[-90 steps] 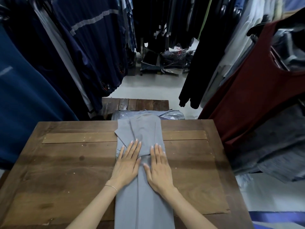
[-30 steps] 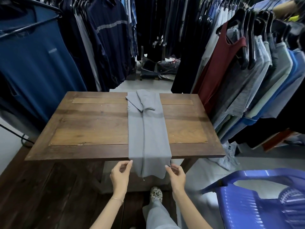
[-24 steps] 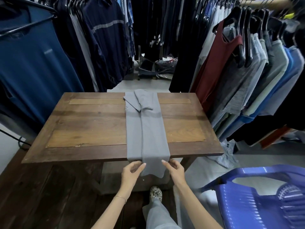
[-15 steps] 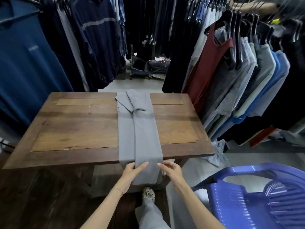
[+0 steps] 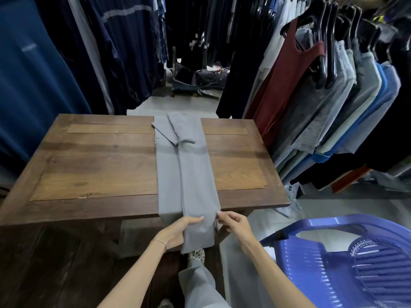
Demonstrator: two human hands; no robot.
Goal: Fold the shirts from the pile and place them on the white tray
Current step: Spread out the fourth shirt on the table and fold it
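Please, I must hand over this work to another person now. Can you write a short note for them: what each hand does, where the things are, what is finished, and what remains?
Hands: the left hand grips the hanging near end of the gray shirt, fingers across its front. The right hand pinches the right edge of that same end.
Things: the shirt lies as a long strip down the middle of the wooden table, its near end hanging over the near edge. The white tray and the pile are not in view.
Done: the lengthwise folds.
Left: fold the strip crosswise, probably by lifting the hanging end, then put it on the tray.
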